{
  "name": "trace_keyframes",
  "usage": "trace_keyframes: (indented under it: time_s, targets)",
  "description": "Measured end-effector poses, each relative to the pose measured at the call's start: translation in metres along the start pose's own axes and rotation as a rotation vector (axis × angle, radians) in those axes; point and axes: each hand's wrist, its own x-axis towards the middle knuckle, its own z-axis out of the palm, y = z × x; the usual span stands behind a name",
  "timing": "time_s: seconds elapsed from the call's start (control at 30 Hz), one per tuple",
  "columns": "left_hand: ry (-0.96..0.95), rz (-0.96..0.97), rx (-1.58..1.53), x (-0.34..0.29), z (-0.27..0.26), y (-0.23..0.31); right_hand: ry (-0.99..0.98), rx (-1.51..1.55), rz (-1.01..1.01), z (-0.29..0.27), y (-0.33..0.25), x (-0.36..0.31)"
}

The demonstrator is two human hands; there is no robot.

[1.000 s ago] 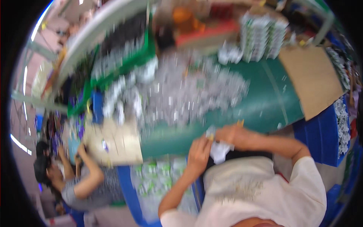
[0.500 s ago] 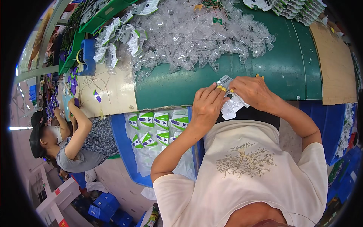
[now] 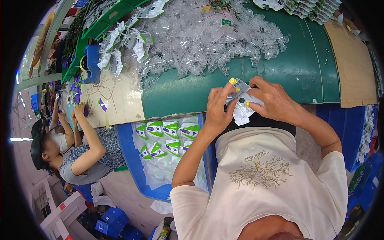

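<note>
Over the table's near edge, in front of my body, I hold a white plastic housing (image 3: 242,117) with a round dark hole. A clear plastic piece (image 3: 241,85) lies against its far end. My left hand (image 3: 218,110) grips the left side, with yellow finger covers on its fingertips. From the right, my right hand (image 3: 272,100) pinches the housing, its bent fingers on the clear piece and its yellow-covered thumb beside the hole. Beyond my hands spreads a large heap of clear plastic pieces (image 3: 200,44).
The green tabletop (image 3: 176,96) bears the heap. White-and-green housings (image 3: 116,60) lie by a blue tape dispenser (image 3: 93,62). Below the edge, a blue bin (image 3: 136,172) holds white, green and purple shells (image 3: 171,130). A co-worker (image 3: 80,156) sits at the left; cardboard (image 3: 352,64) covers the right end.
My left index finger has lifted from the housing, and my right fingers have moved onto the clear piece. The housing stays between my hands. The co-worker's arms have shifted.
</note>
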Motion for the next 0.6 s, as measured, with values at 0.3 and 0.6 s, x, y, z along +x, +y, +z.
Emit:
trace_keyframes:
  time_s: [0.3, 0.6]
  targets:
    - [-0.313, 0.016, 0.060, 0.019, -0.015, 0.012, 0.030, 0.369, 0.038, -0.017, 0.000, -0.005]
    - [-0.263, -0.012, 0.055, 0.012, -0.007, 0.011, 0.249, 0.011, -0.260, 0.017, -0.012, -0.027]
